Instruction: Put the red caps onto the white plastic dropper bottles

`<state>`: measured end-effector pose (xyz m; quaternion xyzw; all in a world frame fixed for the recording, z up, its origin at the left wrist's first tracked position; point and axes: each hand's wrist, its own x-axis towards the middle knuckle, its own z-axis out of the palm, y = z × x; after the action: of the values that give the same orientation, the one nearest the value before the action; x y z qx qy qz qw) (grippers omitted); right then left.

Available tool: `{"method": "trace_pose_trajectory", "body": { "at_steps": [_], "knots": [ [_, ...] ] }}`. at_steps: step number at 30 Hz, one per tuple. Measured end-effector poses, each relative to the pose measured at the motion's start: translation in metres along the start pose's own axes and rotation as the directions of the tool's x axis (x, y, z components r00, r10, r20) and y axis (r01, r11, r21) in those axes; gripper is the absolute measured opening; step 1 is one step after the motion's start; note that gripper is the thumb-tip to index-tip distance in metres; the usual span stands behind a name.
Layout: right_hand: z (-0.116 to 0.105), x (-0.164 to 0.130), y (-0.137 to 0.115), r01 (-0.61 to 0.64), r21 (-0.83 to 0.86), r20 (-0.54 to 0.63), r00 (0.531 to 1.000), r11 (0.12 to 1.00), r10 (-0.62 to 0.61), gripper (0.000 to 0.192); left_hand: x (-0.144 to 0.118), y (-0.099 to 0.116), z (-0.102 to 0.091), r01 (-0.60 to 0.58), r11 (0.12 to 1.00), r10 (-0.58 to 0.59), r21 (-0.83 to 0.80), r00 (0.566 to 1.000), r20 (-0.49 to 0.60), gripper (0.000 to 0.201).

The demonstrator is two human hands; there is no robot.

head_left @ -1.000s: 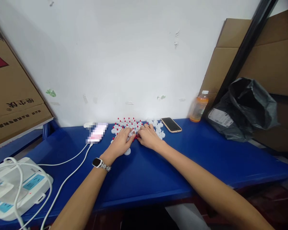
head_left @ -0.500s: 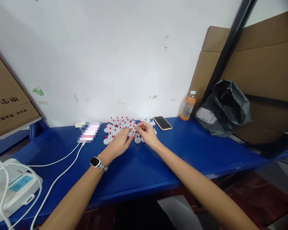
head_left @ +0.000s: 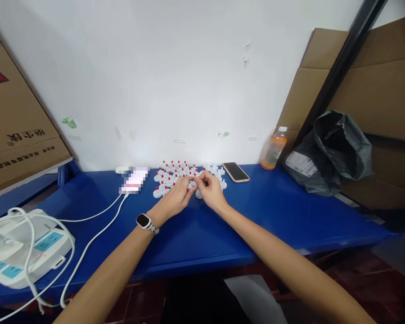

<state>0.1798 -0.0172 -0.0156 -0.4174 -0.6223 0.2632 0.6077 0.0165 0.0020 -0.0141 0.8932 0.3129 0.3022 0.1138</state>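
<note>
- Blue painted tabletop (head_left: 202, 234) runs left to right against a white wall, with both forearms reaching across it to the far middle.
- Left hand (head_left: 175, 200), a dark wristwatch (head_left: 143, 221) on its wrist, has its fingers drawn narrow, pinching a small white plastic cap piece (head_left: 191, 184) at the fingertips.
- Right hand (head_left: 211, 191) meets it from the right, fingers likewise pinched close on the same small piece; the two hands touch at the tips.
- White round caps with red tips (head_left: 175, 173) lie clustered just beyond and under the hands, near the wall.
- Right of the cluster lies a dark smartphone (head_left: 236, 172), then an orange drink bottle (head_left: 273, 150) and a black plastic bag (head_left: 330, 155).
- Left of the cluster a blurred pink-white device (head_left: 135, 180) trails a white cable (head_left: 97, 243) to a white power strip (head_left: 27, 254) at the near left.
</note>
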Motion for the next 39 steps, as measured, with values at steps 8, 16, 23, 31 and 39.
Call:
{"method": "trace_pose_trajectory", "body": {
  "at_steps": [8,16,23,31,39],
  "knots": [
    [-0.009,0.003,-0.011,0.034,-0.087,0.088,0.996,0.996,-0.026,0.028,0.005,0.006,0.001,-0.001,0.997,-0.001,-0.081,1.000,-0.023,0.032],
    [-0.057,0.022,-0.008,0.041,-0.463,0.000,0.999,0.885,-0.046,0.022,0.009,0.010,-0.009,0.073,0.985,-0.073,-0.156,0.997,0.005,0.026],
    [-0.063,0.014,-0.002,0.043,-0.662,0.181,0.978,0.748,0.104,0.010,0.010,0.003,-0.012,0.041,0.996,-0.039,-0.084,0.999,0.029,0.024],
    [-0.062,0.023,0.011,0.026,-0.783,0.140,0.981,0.622,0.136,0.016,0.007,-0.004,-0.010,0.131,0.990,-0.124,-0.052,0.986,0.109,0.025],
    [-0.060,0.029,0.011,0.022,-0.687,0.110,0.991,0.726,0.074,0.011,0.006,-0.012,-0.004,0.035,0.994,-0.044,0.102,0.995,0.088,0.023]
  ]
}}
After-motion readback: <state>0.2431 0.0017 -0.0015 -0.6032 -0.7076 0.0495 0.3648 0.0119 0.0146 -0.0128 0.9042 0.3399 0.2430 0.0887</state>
